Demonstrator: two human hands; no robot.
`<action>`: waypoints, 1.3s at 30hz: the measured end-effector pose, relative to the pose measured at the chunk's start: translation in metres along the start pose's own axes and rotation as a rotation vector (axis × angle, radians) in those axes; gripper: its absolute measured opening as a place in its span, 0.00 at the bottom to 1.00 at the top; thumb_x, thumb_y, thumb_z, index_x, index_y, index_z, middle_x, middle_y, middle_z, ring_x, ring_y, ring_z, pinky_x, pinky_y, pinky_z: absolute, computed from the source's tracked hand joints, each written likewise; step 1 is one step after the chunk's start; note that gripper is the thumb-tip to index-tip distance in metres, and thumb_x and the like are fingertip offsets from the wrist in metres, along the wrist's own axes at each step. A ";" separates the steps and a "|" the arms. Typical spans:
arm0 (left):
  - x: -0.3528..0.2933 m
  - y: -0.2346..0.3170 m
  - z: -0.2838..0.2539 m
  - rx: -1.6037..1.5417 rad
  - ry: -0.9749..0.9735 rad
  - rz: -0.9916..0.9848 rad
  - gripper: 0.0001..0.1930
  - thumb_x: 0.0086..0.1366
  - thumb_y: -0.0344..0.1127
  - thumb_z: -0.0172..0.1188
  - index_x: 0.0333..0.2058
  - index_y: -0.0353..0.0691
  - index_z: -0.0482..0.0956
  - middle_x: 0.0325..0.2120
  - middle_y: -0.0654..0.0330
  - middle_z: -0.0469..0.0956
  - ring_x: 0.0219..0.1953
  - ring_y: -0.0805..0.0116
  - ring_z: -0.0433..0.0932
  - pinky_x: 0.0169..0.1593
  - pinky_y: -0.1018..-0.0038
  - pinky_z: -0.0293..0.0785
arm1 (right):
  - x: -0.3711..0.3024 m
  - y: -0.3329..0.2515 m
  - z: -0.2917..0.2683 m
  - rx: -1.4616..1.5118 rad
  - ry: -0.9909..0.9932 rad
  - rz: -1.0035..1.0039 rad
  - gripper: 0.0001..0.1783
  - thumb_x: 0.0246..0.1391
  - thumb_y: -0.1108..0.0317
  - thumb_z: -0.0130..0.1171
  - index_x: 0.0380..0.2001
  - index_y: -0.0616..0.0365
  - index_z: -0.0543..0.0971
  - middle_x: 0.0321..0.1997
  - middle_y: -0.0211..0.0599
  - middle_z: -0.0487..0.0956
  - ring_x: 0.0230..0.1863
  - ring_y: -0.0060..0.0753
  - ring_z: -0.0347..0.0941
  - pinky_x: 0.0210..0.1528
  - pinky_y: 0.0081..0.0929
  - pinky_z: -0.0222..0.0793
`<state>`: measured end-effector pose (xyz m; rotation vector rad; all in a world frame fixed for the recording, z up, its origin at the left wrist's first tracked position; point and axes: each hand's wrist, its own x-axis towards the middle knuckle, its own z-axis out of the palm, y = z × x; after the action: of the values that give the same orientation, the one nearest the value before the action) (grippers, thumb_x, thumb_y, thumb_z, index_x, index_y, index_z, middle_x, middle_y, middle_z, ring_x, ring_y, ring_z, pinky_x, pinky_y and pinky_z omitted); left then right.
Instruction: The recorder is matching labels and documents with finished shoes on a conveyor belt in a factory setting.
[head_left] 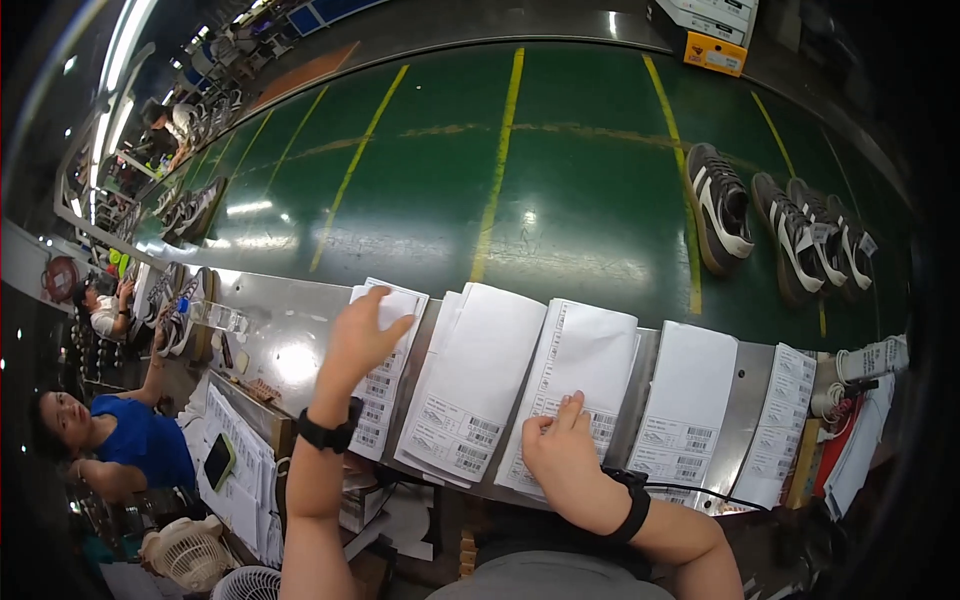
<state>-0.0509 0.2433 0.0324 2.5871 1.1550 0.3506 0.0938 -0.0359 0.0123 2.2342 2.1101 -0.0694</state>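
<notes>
My left hand (364,345) is over the far end of the leftmost stack of label sheets (372,412), thumb and forefinger apart, nothing visible between them. My right hand (572,460) rests on another stack of label sheets (585,340), two fingers stretched out on the paper and the others bent. Between the hands lies a white stack of label sheets (480,350), slightly fanned. Right of my right hand are one more stack of sheets (692,370) and a narrow strip of labels (780,425). Both wrists wear dark bands.
Beyond the metal ledge (275,335) runs a green conveyor belt (580,190) with yellow lines. Dark shoes with white stripes (718,212) stand on its right. At left, a person in blue (145,440) sits near papers and a phone (219,461). A fan (188,552) is below.
</notes>
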 end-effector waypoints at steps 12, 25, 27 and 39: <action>-0.072 -0.046 0.003 0.095 -0.181 -0.357 0.67 0.32 0.56 0.80 0.65 0.28 0.51 0.53 0.29 0.60 0.58 0.36 0.60 0.59 0.50 0.63 | 0.035 0.045 -0.029 0.479 -0.122 -0.181 0.17 0.38 0.71 0.65 0.32 0.69 0.74 0.22 0.51 0.79 0.33 0.55 0.80 0.24 0.38 0.72; -0.093 0.040 0.011 -0.595 -0.320 -0.324 0.28 0.58 0.42 0.67 0.52 0.30 0.72 0.45 0.47 0.74 0.48 0.52 0.74 0.52 0.62 0.69 | 0.092 0.038 -0.001 0.472 0.138 -0.197 0.27 0.40 0.63 0.71 0.46 0.55 0.76 0.38 0.40 0.70 0.42 0.39 0.70 0.36 0.32 0.72; -0.097 0.042 0.020 -0.096 -0.183 0.066 0.33 0.54 0.42 0.70 0.54 0.31 0.69 0.48 0.47 0.71 0.49 0.51 0.73 0.53 0.63 0.70 | 0.092 0.039 -0.006 0.528 0.100 -0.183 0.24 0.42 0.65 0.69 0.46 0.54 0.76 0.40 0.42 0.71 0.43 0.40 0.71 0.34 0.35 0.73; -0.073 -0.011 -0.007 -0.141 0.005 -0.264 0.33 0.50 0.43 0.73 0.50 0.29 0.72 0.39 0.43 0.74 0.44 0.46 0.74 0.48 0.60 0.72 | 0.035 0.052 -0.048 1.048 0.226 -0.113 0.13 0.49 0.69 0.65 0.39 0.61 0.78 0.37 0.42 0.77 0.40 0.43 0.73 0.42 0.35 0.70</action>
<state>-0.1082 0.1963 0.0271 2.2800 1.3993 0.3640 0.1473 0.0000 0.0582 2.6438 2.7067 -1.2454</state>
